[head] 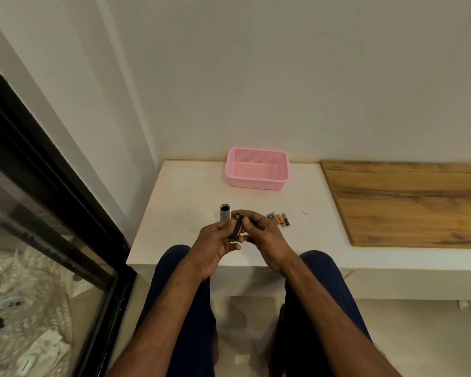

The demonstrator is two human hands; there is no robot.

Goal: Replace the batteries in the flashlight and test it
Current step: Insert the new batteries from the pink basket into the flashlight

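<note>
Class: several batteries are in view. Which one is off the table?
The battery held in the black holder between both hands; the others lie loose on the white table, right of the hands.

Pink basket, grey flashlight tube

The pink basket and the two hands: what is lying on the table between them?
In the head view, only the grey flashlight tube stands there, close to the left hand; the table up to the pink basket is otherwise bare.
</note>
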